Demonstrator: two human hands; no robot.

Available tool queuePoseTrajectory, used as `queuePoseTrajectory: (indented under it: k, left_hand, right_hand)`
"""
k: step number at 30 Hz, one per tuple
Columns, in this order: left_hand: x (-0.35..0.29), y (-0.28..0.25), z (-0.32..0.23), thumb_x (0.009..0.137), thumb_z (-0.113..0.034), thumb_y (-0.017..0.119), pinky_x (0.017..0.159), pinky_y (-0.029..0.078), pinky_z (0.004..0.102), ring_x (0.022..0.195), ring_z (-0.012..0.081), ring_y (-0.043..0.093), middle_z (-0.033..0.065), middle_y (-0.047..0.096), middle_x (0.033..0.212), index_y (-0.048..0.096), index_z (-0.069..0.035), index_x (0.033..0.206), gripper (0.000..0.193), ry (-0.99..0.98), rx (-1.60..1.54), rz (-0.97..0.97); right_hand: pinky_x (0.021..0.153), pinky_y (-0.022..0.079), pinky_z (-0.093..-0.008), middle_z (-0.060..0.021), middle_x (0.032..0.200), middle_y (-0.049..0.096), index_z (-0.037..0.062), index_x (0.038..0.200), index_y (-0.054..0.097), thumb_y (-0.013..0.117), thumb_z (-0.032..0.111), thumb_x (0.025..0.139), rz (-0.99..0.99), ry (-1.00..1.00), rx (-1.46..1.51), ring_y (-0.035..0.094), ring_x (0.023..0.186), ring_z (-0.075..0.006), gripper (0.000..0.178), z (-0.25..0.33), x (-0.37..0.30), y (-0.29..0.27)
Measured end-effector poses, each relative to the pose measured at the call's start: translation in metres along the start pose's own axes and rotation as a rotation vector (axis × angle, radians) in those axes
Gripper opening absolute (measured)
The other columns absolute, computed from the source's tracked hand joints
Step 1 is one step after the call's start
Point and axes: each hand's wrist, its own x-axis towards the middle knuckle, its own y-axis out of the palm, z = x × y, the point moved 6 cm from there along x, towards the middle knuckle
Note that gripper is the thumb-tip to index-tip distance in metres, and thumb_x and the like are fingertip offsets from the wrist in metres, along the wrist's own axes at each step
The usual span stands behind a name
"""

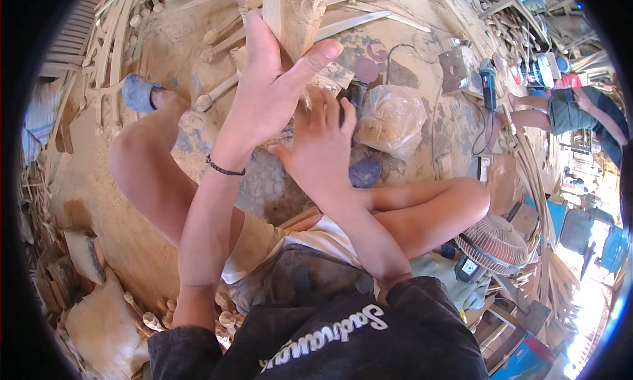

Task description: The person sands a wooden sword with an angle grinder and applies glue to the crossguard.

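My left hand [267, 93] grips a tall, pale piece of wood [297, 14] that stands upright in front of me, thumb on its right side, fingers wrapped behind. A black cord bracelet circles that wrist. My right hand [323, 146] lies lower, fingers spread and pressed flat against the lower part of the same wood piece; whether it holds anything small under the palm is hidden. I sit on the dusty floor with my bent legs to either side.
A clear plastic bag [392, 119] of wood bits lies right of my hands. A power tool [488, 83] with its cable lies further right. Curved wood strips [112, 43] pile up at left. A small fan [494, 245] stands by my right knee. Another person [580, 113] sits far right.
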Motion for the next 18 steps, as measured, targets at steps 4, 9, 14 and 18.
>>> queuePoseTrajectory:
  k: [4, 9, 14, 18]
  left_hand:
    - [0.0, -0.001, -0.003, 0.104, -0.026, 0.083, 0.107, 0.051, 0.0375, 0.125, 0.0195, 0.059, 0.014, 0.056, 0.136, 0.039, 0.003, 0.14, 0.063, 0.045, 0.032, -0.017]
    - [0.004, -0.002, 0.009, 0.103, -0.028, 0.084, 0.107, 0.05, 0.0376, 0.124, 0.0207, 0.058, 0.0151, 0.055, 0.135, 0.04, 0.002, 0.138, 0.064, 0.028, 0.001, -0.062]
    - [0.001, -0.009, 0.007, 0.103, -0.03, 0.084, 0.107, 0.049, 0.0399, 0.122, 0.0232, 0.057, 0.0161, 0.054, 0.133, 0.042, 0.002, 0.138, 0.064, 0.074, 0.051, -0.1]
    - [0.004, -0.006, 0.011, 0.103, -0.031, 0.084, 0.106, 0.05, 0.0405, 0.12, 0.0243, 0.058, 0.0164, 0.055, 0.131, 0.042, 0.003, 0.137, 0.064, 0.048, 0.127, -0.102]
  right_hand:
    - [0.126, 0.024, -0.0662, -0.0287, 0.147, 0.056, -0.003, 0.141, 0.068, 0.095, 0.043, 0.073, 0.005, 0.033, -0.026, 0.04, 0.152, -0.0451, 0.087, -0.009, 0.011, 0.0]
    - [0.128, 0.022, -0.0679, -0.0309, 0.155, 0.05, -0.0058, 0.144, 0.066, 0.094, 0.04, 0.075, 0.064, -0.011, -0.112, 0.032, 0.159, -0.0459, 0.087, 0.012, -0.009, 0.015]
    - [0.128, 0.02, -0.0693, -0.0319, 0.159, 0.046, -0.0074, 0.145, 0.063, 0.094, 0.039, 0.078, 0.035, 0.002, -0.001, 0.029, 0.161, -0.0457, 0.088, 0.001, -0.009, -0.018]
    - [0.128, 0.018, -0.0714, -0.0308, 0.161, 0.046, 0.0003, 0.143, 0.07, 0.09, 0.038, 0.082, 0.007, 0.061, -0.027, 0.025, 0.163, -0.0464, 0.075, 0.0, -0.008, -0.016]
